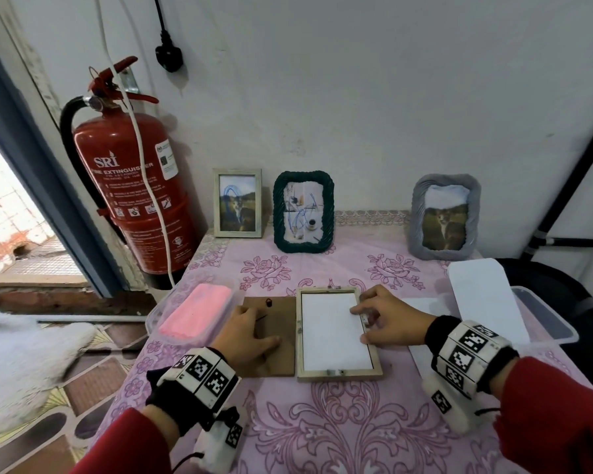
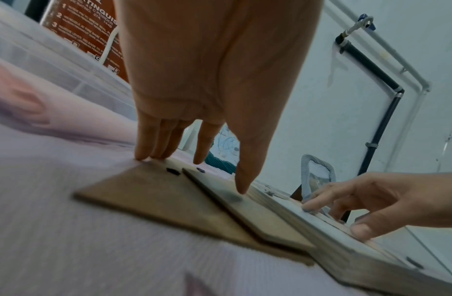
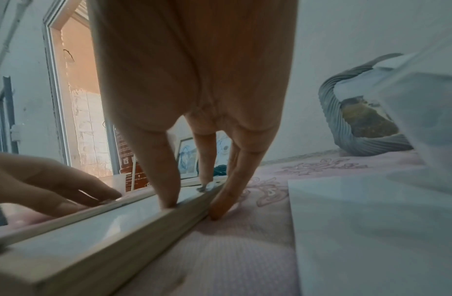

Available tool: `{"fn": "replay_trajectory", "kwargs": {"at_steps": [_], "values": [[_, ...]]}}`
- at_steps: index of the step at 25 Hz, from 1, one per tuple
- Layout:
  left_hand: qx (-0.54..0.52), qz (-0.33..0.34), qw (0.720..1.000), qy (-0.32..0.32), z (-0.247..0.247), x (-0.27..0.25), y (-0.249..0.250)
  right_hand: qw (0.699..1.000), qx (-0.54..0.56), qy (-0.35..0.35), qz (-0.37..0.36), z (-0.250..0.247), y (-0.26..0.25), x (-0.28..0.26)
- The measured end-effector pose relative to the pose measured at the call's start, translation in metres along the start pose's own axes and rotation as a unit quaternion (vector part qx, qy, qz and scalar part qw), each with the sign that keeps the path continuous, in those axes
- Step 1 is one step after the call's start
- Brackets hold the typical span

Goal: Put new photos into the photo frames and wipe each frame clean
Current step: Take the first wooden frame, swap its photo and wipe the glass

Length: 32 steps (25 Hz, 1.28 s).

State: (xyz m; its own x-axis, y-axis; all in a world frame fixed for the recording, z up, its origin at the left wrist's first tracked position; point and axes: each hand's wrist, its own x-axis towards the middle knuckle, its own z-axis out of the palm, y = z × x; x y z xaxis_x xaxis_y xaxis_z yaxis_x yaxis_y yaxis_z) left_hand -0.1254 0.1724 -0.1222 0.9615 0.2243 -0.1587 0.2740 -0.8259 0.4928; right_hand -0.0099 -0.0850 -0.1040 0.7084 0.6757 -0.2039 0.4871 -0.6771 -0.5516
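Two hands are down on the pink floral tablecloth (image 1: 322,422), and between them lies the pale wooden photo frame (image 1: 339,373), face down with its back open; a white sheet, the blank reverse of a photo by the look of it (image 1: 332,331), sits inside the recess. To its left, edge to edge, lies the brown fibreboard backing panel (image 1: 274,360), its little black hanger at the far end; the left hand (image 1: 250,335) rests on it, fingers fairly straight and spread, pressing flat and gripping nothing; the left wrist view shows fingertips on the board's far edge and the thumb down near the seam. The right hand (image 1: 389,318) straddles the frame's right rail; the forefinger and thumb press on the white sheet's right edge while other fingers touch the cloth outside, extended, clasping nothing. Now the key geometry: the frame's long axis runs away from the person, the board lies parallel beside it on the left, so the left hand is plainly the nearer one to carry the board sideways, rightward, over the sheet; I judge the photo is being seated and the backing goes on next. Three standing frames wait against the wall: pale wood (image 1: 237,202), dark green rope-edged (image 1: 303,211), grey ruffled (image 1: 444,216); a folded pink cloth (image 1: 196,311) sits in a clear tub (image 1: 151,325) at left, ready for wiping.
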Motion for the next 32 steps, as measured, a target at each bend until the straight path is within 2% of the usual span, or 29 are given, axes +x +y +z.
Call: {"fn": "replay_trajectory", "kwargs": {"at_steps": [3,8,11,14,16,19,26,30,32], "values": [[0.038,-0.011,0.999,0.007,0.002,-0.004,-0.002,1.0,0.0,0.01,0.0,0.001,-0.001,-0.007],[-0.05,-0.009,0.998,0.048,-0.003,-0.005,0.001,1.0,0.007,-0.022,0.002,0.0,0.001,-0.015],[-0.034,0.011,0.996,0.076,-0.007,-0.008,0.008,0.999,0.032,-0.017,0.004,0.002,0.003,-0.017],[-0.028,0.026,0.989,0.141,-0.019,-0.011,0.018,0.999,0.035,-0.01,0.004,0.002,0.004,-0.016],[-0.118,0.023,0.976,0.182,-0.026,-0.01,0.025,0.999,0.037,0.001,0.003,0.003,0.004,-0.017],[-0.228,-0.014,0.958,0.173,-0.031,-0.009,0.032,0.998,0.059,0.016,0.0,0.005,0.006,-0.017],[-0.24,-0.024,0.957,0.159,-0.036,-0.012,0.035,0.995,0.088,0.041,0.003,0.009,0.015,-0.016],[-0.271,-0.002,0.942,0.199,-0.045,-0.011,0.038,0.994,0.103,0.046,0.005,0.01,0.018,-0.016],[-0.308,0.006,0.931,0.198,-0.046,-0.011,0.041,0.994,0.102,0.047,0.0,0.011,0.02,-0.015]]}}
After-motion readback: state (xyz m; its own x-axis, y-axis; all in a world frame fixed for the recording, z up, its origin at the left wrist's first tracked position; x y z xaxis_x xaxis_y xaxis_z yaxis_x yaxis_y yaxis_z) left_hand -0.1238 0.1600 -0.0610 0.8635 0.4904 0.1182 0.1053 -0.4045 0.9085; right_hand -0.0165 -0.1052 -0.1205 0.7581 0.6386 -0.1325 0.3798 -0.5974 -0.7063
